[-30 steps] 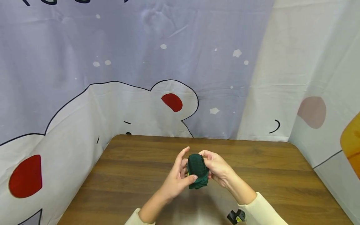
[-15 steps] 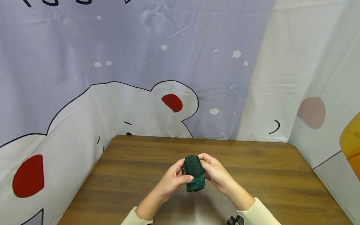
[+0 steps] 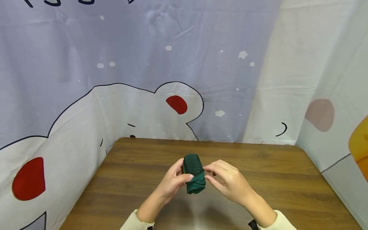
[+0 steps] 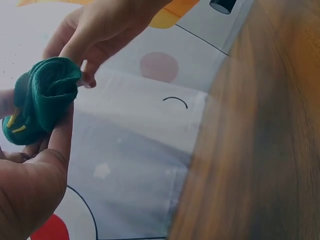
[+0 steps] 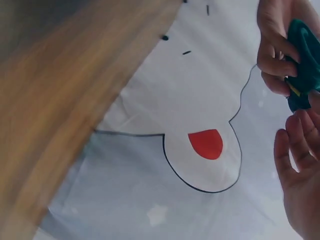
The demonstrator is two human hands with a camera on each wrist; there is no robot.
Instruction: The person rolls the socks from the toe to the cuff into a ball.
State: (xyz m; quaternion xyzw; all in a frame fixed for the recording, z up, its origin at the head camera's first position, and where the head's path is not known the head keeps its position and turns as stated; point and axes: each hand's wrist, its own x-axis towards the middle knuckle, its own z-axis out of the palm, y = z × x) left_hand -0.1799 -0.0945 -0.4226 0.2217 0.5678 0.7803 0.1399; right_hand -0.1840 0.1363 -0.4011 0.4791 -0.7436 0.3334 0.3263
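A rolled-up dark green sock (image 3: 195, 174) is held above the table between both hands. Its upper end is smooth and finely lined, its lower end bunched in folds. Small yellow marks show on the sock (image 4: 47, 97) in the left wrist view. My left hand (image 3: 169, 185) grips it from the left, thumb lying across its front and fingers behind. At the right edge, the thumb and forefinger of my right hand (image 3: 230, 182) pinch the fabric. In the right wrist view the sock (image 5: 305, 55) is partly cut off by the frame edge.
The brown wooden table (image 3: 138, 159) lies under the hands. Behind it hangs a printed curtain (image 3: 221, 80), which also runs along both sides. A black device (image 3: 253, 224) sits at the right sleeve.
The sock has shifted slightly left and up with my left hand. My right hand has turned and drawn rightward, from wrapping round the sock's side to fingertips at its edge.
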